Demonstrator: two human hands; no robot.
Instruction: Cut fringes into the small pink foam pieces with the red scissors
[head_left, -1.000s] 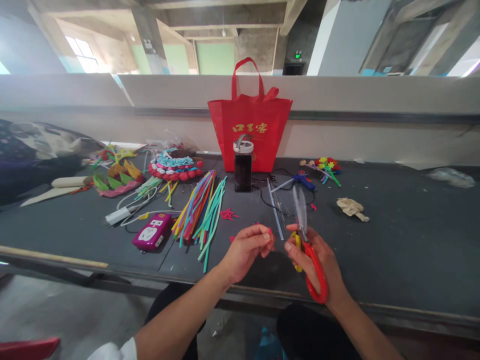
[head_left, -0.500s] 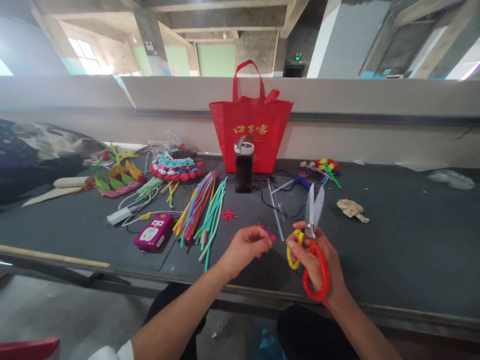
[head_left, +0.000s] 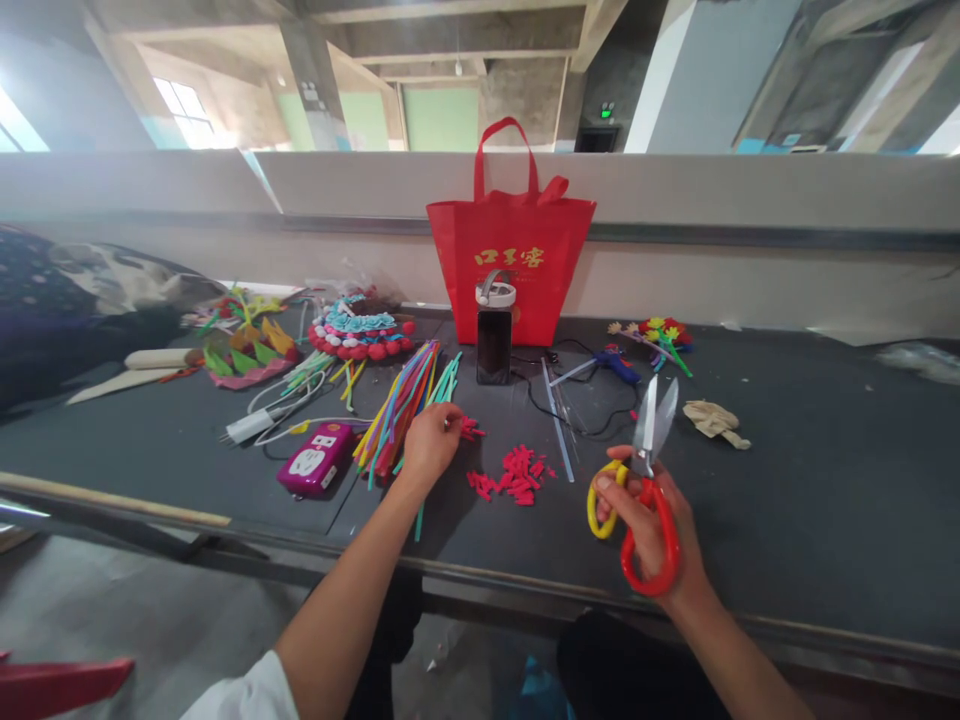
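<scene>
My right hand [head_left: 656, 525] holds scissors [head_left: 646, 495] with one red and one yellow handle loop; the blades point up and stand apart. My left hand [head_left: 433, 440] is over the right side of the bundle of coloured pipe cleaners [head_left: 397, 410], its fingers pinched together beside a small group of red pieces [head_left: 471, 428]. What the pinch holds, if anything, is hidden. A larger heap of short red cut pieces [head_left: 519, 474] lies on the dark table between my hands.
A red bag [head_left: 517, 250] stands behind a phone [head_left: 494, 345] leaning on a white-lidded container. At left are a purple box [head_left: 316, 460], a white plug [head_left: 250, 427] and beaded crafts [head_left: 360, 335]. Clear sticks [head_left: 556, 420], a blue glue gun [head_left: 619, 365] and crumpled beige material [head_left: 712, 420] lie at right.
My left hand has moved left and away from me, from above the larger red heap to the smaller red group. The scissors stay in my right hand, and the view has shifted slightly.
</scene>
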